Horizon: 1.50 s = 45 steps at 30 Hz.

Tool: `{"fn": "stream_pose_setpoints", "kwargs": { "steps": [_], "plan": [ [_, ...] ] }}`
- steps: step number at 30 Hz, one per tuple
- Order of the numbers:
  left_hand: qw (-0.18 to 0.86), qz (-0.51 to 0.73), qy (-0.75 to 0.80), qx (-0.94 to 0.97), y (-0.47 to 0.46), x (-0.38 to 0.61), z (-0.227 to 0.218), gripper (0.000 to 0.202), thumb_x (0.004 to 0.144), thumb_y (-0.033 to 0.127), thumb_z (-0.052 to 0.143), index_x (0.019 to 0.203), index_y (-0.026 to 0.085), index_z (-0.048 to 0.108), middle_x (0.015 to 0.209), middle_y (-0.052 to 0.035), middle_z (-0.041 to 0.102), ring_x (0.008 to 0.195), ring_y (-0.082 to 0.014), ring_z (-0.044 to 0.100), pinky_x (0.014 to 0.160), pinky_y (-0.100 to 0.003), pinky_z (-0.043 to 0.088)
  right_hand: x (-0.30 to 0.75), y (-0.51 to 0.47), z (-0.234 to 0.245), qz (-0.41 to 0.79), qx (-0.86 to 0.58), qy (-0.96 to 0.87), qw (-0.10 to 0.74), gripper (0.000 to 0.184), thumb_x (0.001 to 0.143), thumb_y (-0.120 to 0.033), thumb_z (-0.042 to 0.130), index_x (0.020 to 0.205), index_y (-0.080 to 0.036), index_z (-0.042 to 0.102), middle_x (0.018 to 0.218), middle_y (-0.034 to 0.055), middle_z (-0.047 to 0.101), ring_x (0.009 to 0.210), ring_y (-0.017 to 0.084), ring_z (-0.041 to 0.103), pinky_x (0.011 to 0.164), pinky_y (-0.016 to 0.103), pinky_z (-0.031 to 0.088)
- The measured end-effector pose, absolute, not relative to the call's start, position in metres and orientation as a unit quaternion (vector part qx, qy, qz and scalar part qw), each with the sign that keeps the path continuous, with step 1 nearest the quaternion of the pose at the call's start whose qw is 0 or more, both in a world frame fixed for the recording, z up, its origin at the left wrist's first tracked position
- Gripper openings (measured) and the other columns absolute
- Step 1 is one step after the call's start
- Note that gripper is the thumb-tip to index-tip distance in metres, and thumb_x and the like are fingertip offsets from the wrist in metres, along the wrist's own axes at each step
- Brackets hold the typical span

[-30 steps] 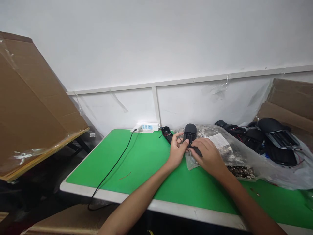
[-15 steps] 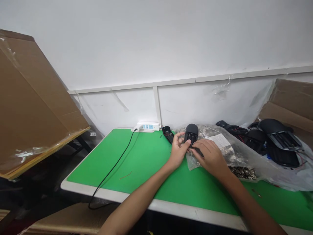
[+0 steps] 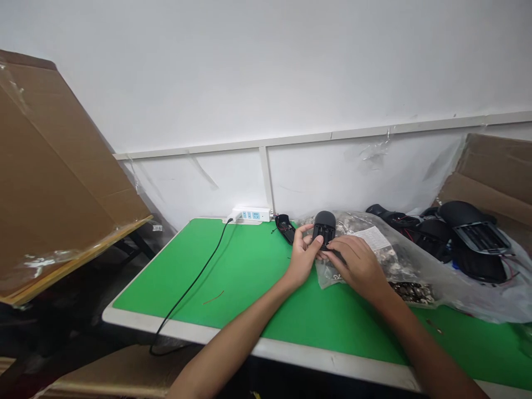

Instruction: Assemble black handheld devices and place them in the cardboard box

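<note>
A black rounded plastic housing (image 3: 324, 227) is held upright over the green table (image 3: 249, 271), its open inner side facing me. My left hand (image 3: 305, 252) grips its left edge, thumb pressed on its face. My right hand (image 3: 355, 265) is closed around its lower end, fingers curled over a dark part I cannot make out. Both hands rest on the front of a clear plastic bag (image 3: 399, 260) filled with small metal pieces.
Another black housing part (image 3: 285, 226) lies behind the hands near a white power strip (image 3: 251, 215), whose black cable (image 3: 187, 291) runs off the front edge. More black housings (image 3: 465, 238) pile at right. Cardboard boxes (image 3: 58, 177) stand left and right.
The hands and the housing have barely shifted; my left thumb has moved slightly across the housing's face.
</note>
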<state>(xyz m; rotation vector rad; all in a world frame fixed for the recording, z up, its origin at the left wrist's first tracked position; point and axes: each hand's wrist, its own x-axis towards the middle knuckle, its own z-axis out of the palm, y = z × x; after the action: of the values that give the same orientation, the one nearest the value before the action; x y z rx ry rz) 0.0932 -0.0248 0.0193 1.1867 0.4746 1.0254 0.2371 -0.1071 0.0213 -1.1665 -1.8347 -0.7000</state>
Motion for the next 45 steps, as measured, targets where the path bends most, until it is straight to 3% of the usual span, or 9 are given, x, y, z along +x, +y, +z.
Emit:
{"fn": "stream_pose_setpoints", "kwargs": {
  "steps": [18,22,24,26,30,33,38,41,45],
  "plan": [
    [0.674,0.463,0.181,0.546,-0.029,0.093,0.015,0.081,0.073,0.061,0.09,0.135,0.025,0.052,0.094,-0.0025,0.072,0.062,-0.012,0.06,0.062,-0.027,0.053,0.233,-0.108,0.025,-0.282,-0.462,-0.724,0.429,0.008,0.102,-0.017,0.061,0.109,-0.022,0.062,0.099,0.0081,0.074,0.094,0.024,0.068,0.086,0.039,0.052],
    [0.635,0.486,0.175,0.575,-0.029,0.091,0.018,0.071,0.082,0.055,0.085,0.14,0.026,0.057,0.124,-0.0097,0.073,0.107,-0.0239,0.071,0.093,-0.037,0.058,0.232,-0.105,0.02,-0.267,-0.468,-0.721,0.435,0.01,0.101,-0.019,0.061,0.111,-0.022,0.063,0.102,0.0089,0.074,0.097,0.025,0.069,0.089,0.042,0.054],
    [0.592,0.506,0.17,0.604,-0.027,0.09,0.019,0.062,0.086,0.051,0.082,0.139,0.025,0.061,0.14,-0.0103,0.068,0.132,-0.0282,0.063,0.113,-0.042,0.05,0.231,-0.105,0.018,-0.277,-0.471,-0.72,0.428,0.013,0.101,-0.02,0.061,0.114,-0.022,0.063,0.105,0.0101,0.074,0.1,0.026,0.069,0.091,0.043,0.054],
    [0.552,0.518,0.179,0.629,-0.024,0.088,0.018,0.056,0.09,0.049,0.078,0.138,0.025,0.063,0.146,-0.01,0.065,0.138,-0.0289,0.059,0.117,-0.043,0.047,0.23,-0.105,0.018,-0.294,-0.474,-0.714,0.423,0.016,0.101,-0.02,0.062,0.117,-0.022,0.062,0.107,0.0111,0.074,0.103,0.027,0.069,0.091,0.044,0.054],
    [0.565,0.521,0.193,0.61,-0.018,0.088,0.016,0.06,0.093,0.056,0.074,0.142,0.025,0.057,0.128,-0.0103,0.071,0.113,-0.023,0.069,0.094,-0.035,0.057,0.228,-0.107,0.019,-0.346,-0.481,-0.694,0.408,0.021,0.098,-0.019,0.068,0.118,-0.021,0.062,0.11,0.0121,0.074,0.107,0.029,0.068,0.096,0.047,0.053],
    [0.597,0.537,0.205,0.56,-0.014,0.088,0.019,0.064,0.083,0.062,0.082,0.129,0.022,0.061,0.099,-0.0047,0.073,0.089,-0.0175,0.069,0.078,-0.028,0.056,0.23,-0.11,0.021,-0.378,-0.502,-0.666,0.402,0.028,0.095,-0.024,0.072,0.12,-0.021,0.061,0.114,0.014,0.073,0.111,0.033,0.066,0.104,0.054,0.05],
    [0.614,0.569,0.237,0.492,-0.006,0.087,0.028,0.059,0.069,0.065,0.091,0.099,0.019,0.069,0.085,-0.0009,0.069,0.076,-0.0134,0.062,0.071,-0.024,0.052,0.236,-0.114,0.024,-0.273,-0.5,-0.685,0.455,0.026,0.102,-0.029,0.06,0.127,-0.022,0.059,0.115,0.0137,0.072,0.11,0.031,0.067,0.099,0.05,0.054],
    [0.65,0.532,0.248,0.483,-0.004,0.085,0.029,0.056,0.068,0.063,0.092,0.094,0.017,0.073,0.081,-0.0005,0.068,0.071,-0.0122,0.059,0.067,-0.024,0.049,0.237,-0.112,0.024,-0.209,-0.497,-0.69,0.483,0.024,0.105,-0.021,0.053,0.129,-0.021,0.058,0.112,0.0119,0.072,0.106,0.025,0.069,0.092,0.041,0.058],
    [0.716,0.461,0.233,0.47,-0.008,0.086,0.028,0.052,0.065,0.057,0.095,0.093,0.016,0.079,0.084,-0.0026,0.073,0.073,-0.0128,0.062,0.07,-0.024,0.05,0.235,-0.107,0.019,-0.238,-0.488,-0.726,0.423,0.026,0.104,-0.015,0.052,0.128,-0.021,0.06,0.116,0.0117,0.073,0.108,0.025,0.071,0.094,0.042,0.059]
  ]
}}
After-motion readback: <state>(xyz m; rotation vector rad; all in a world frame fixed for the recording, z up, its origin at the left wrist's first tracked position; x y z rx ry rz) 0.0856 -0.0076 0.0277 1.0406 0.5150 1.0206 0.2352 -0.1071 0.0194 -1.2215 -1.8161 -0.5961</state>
